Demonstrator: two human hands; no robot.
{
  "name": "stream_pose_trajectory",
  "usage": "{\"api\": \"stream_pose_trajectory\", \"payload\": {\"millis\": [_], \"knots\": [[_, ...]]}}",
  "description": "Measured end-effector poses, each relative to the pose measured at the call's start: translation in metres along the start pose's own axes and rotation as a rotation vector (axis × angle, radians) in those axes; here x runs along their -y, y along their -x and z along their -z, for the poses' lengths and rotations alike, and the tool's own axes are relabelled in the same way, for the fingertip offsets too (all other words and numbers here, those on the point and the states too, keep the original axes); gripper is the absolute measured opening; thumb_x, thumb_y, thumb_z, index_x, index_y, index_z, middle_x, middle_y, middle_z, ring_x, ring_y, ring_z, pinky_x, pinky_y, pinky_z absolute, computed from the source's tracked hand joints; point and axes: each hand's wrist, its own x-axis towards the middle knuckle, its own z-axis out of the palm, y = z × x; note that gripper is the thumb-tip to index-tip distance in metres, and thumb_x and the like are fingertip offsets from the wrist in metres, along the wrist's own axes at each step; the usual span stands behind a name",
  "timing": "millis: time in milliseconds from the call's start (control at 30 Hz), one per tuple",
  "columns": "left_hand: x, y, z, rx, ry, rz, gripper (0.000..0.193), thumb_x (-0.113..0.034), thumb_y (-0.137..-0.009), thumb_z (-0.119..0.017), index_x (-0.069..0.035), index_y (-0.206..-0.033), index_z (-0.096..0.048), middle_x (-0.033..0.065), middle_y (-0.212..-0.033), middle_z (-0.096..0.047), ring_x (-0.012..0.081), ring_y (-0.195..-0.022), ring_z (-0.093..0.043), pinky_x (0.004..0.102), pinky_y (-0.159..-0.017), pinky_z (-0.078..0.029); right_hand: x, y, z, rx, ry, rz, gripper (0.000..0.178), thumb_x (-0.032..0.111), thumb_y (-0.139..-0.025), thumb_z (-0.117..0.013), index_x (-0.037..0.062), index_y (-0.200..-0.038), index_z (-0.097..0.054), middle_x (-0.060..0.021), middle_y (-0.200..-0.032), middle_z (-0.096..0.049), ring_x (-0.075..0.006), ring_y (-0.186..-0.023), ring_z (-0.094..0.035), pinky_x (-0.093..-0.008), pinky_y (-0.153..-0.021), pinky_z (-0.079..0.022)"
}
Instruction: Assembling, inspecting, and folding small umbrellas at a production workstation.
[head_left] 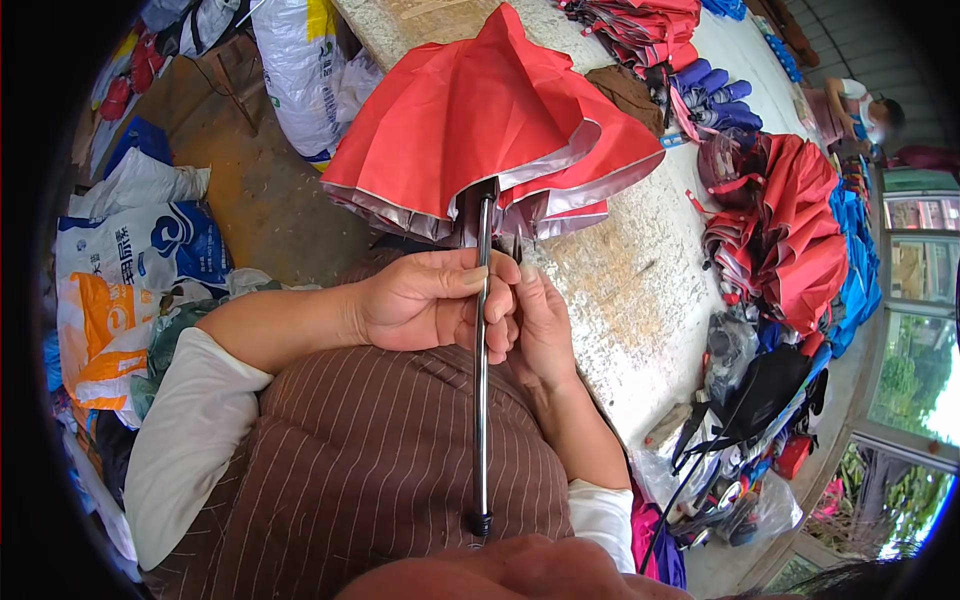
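Holding: your left hand [425, 300] is wrapped shut around the bright metal shaft [482, 380] of a half-folded red fabric umbrella with silver lining [490, 130], which keeps the shaft from turning or sliding.
Right hand: your right hand [540, 325] closes its fingertips on the same shaft just beside the left, near the dark runner under the canopy; what the fingertips pinch is too small to tell.
Shaft line: the shaft runs upright across your lap, its dark end cap [481, 523] toward your body, so the canopy points away and leaves the hands in plain sight.
Canopy: the canopy hangs over the edge of the pale worn worktable [640, 290], which seems to take part of its weight.
Stock: piles of folded red and blue umbrellas [800, 230] lie well apart on the table's far side, within reach yet clear of your working space.
Floor: printed white sacks [150, 240] stand to your left.
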Motion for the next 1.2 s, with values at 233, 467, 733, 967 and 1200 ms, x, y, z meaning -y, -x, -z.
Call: {"api": "stream_pose_trajectory", "payload": {"millis": [233, 467, 733, 967, 1200], "knots": [[-0.005, 0.002, -0.002, 0.071, 0.029, -0.015, 0.029, -0.02, -0.095, -0.037, -0.003, -0.118, -0.039, 0.0081, -0.091, -0.054, 0.0289, -0.087, -0.061, 0.0457, -0.082, -0.048, 0.025, -0.004, 0.004, -0.024, -0.168, 0.147, 0.028, 0.033, -0.092, -0.048, 0.0056, -0.091, -0.052, 0.0014, -0.06, -0.044, -0.0047, -0.039, -0.034, -0.0178, -0.034, -0.027], [-0.02, -0.006, -0.015, 0.249, 0.049, -0.031, 0.03, -0.018, -0.094, -0.038, -0.002, -0.12, -0.038, 0.0084, -0.09, -0.053, 0.0287, -0.087, -0.061, 0.045, -0.08, -0.05, 0.058, 0.007, 0.02, -0.17, 0.002, 0.397, 0.027, 0.03, -0.091, -0.05, 0.0038, -0.093, -0.054, 0.0018, -0.059, -0.045, -0.0055, -0.039, -0.034, -0.0178, -0.035, -0.028], [-0.018, -0.016, 0.002, 0.153, 0.087, -0.008, 0.031, -0.017, -0.095, -0.036, -0.001, -0.121, -0.037, 0.0091, -0.09, -0.053, 0.0298, -0.086, -0.061, 0.0448, -0.079, -0.05, 0.039, -0.01, 0.034, 0.084, 1.41, 0.566, 0.026, 0.026, -0.088, -0.056, 0.0014, -0.092, -0.051, 0.0009, -0.061, -0.049, -0.0072, -0.046, -0.043, -0.0214, -0.043, -0.035], [-0.018, -0.02, 0.004, 0.18, 0.124, 0.001, 0.032, -0.017, -0.095, -0.036, 0.0, -0.122, -0.037, 0.0095, -0.091, -0.053, 0.0305, -0.088, -0.061, 0.0452, -0.08, -0.05, 0.016, 0.002, 0.023, -0.04, 0.309, 0.029, 0.033, 0.036, -0.09, -0.051, 0.0026, -0.089, -0.051, -0.0009, -0.059, -0.05, -0.0112, -0.048, -0.045, -0.0241, -0.045, -0.036], [-0.009, -0.02, 0.003, 0.039, -0.115, 0.054, 0.032, -0.018, -0.095, -0.036, -0.002, -0.122, -0.039, 0.0123, -0.095, -0.055, 0.0311, -0.088, -0.061, 0.045, -0.079, -0.051, 0.007, 0.012, -0.01, 0.07, -0.302, -0.115, 0.047, 0.049, -0.092, -0.036, 0.0039, -0.084, -0.05, -0.0029, -0.056, -0.048, -0.0104, -0.042, -0.043, -0.0213, -0.04, -0.035]]}}
